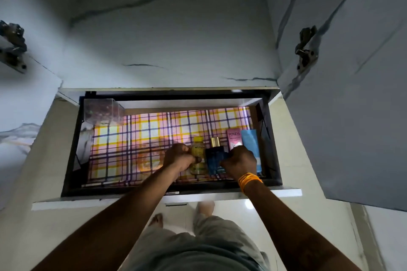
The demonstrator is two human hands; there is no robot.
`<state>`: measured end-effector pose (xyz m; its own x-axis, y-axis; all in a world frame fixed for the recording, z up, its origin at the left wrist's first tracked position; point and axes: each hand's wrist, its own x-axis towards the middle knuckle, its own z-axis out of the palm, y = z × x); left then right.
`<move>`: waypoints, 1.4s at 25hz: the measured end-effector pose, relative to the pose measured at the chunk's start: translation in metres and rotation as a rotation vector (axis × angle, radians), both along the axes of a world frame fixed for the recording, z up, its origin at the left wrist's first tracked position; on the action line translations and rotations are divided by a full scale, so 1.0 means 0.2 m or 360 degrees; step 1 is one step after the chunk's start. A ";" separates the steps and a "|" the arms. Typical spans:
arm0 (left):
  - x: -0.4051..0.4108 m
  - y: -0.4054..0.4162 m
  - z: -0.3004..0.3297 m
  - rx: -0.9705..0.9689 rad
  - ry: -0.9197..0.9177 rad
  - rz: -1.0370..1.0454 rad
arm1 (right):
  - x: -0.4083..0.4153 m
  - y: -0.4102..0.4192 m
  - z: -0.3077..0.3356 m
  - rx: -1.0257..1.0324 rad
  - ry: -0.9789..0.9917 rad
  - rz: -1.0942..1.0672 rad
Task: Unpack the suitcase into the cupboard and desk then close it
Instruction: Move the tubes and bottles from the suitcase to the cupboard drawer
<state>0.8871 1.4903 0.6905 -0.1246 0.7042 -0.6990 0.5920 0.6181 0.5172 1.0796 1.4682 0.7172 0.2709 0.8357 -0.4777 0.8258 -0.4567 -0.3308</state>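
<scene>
Blue bottle (pixel 215 161) in right hand (pixel 240 161) grip; yellow bottle (pixel 197 156) in left hand (pixel 178 156).

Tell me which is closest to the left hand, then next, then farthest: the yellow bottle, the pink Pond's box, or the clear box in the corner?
From the left hand:
1. Yellow bottle, in its grip, just right.
2. Pink Pond's box, further right, past the blue perfume bottle.
3. Clear box, far back-left corner of the drawer.
</scene>
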 end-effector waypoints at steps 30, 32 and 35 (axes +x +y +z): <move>-0.33 -0.21 0.65 0.0955 -0.0873 0.0826 | -0.47 0.19 0.54 0.0432 0.1695 0.0079; -0.43 -0.31 0.73 0.1068 -0.0973 0.0995 | -0.61 0.13 0.65 0.0380 0.1877 0.0101; -0.58 -0.52 0.83 0.1204 -0.1038 0.1247 | -0.80 -0.01 0.77 0.0308 0.2040 0.0243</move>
